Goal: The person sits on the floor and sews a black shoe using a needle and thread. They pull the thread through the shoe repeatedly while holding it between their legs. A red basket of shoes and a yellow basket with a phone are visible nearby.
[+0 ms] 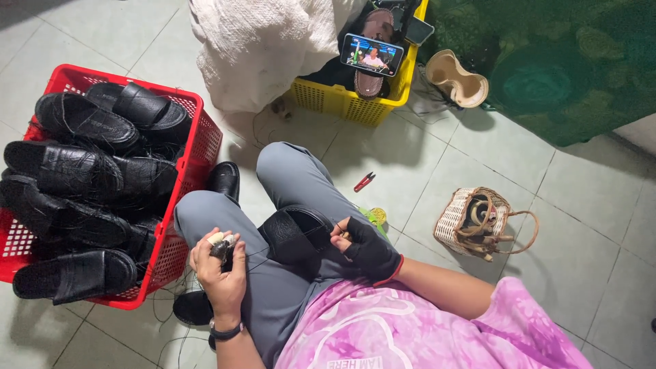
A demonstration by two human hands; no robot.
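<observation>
A black sandal (295, 234) is laid across the lap of a seated person in grey trousers and a pink shirt, and all other places are given from it. Just to its right, the right hand (367, 247), covered by a black fingerless glove with a red cuff, is closed against the sandal's edge, with the fingertips pinched together; what is pinched cannot be told. Just to its left, the left hand (220, 268) is closed around a small dark object (223, 247), whose kind cannot be made out; a dark watch is worn at that wrist. A thin thread is seen running from the left hand toward the sandal. Further left of the sandal, a red basket (183, 225) piled with more black sandals is set on the tiled floor. Beyond the sandal, near the knee, small red snips (364, 182) are lying on the tiles. Far beyond it, a yellow basket (342, 102) is placed, with a lit phone (372, 55) propped on its rim beside a white cloth (263, 44). Well to the sandal's right, a small woven basket (456, 222) is standing.
</observation>
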